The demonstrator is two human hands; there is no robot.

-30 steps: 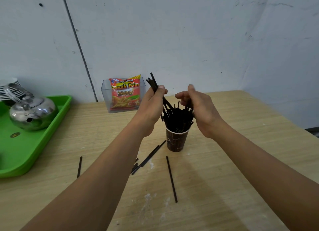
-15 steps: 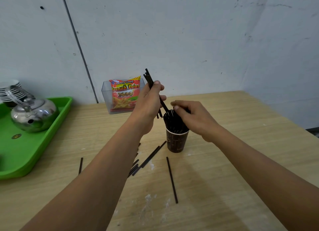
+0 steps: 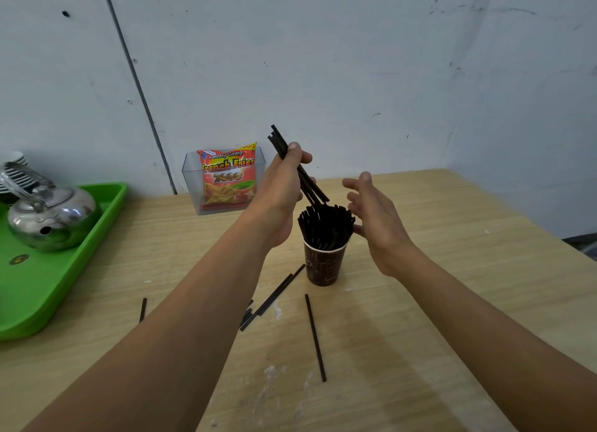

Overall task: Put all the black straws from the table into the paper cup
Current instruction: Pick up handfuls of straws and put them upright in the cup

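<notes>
Step in hand: loading a held bundle into the cup. The task is judged well advanced but not complete, since several straws lie on the table.

Left to right:

- Tray [image 3: 80,254]: green moulded plastic with a raised rim, at the left edge of the table [image 3: 452,270]. It carries a polished steel kettle [image 3: 51,218], rounded, with a bail handle.
- Loose straws [image 3: 274,296]: thin, rigid black tubes on the pale wood-grain top. One lies alone at the left, partly behind the forearm; a small group lies near the cup's foot; one lies alone nearer the camera.
- Snack bag [image 3: 227,176]: glossy printed foil, standing in a clear plastic holder by the wall.
- Left hand [image 3: 281,189]: fingers closed round a bundle [image 3: 297,166] of a few straws, tilted, lower ends just above the filled cup.
- Cup [image 3: 324,263]: dark printed paper, tapered, upright, packed with standing straws that project past the rim.
- Right hand [image 3: 374,212]: fingers spread wide, holding nothing, beside the standing straws; whether the thumb touches them cannot be told.

Next move, as judged: bring the bundle nearer upright, find a gap in the packed straws and release. The right hand is placed to steady them; the light cup could tip under a side load.
</notes>
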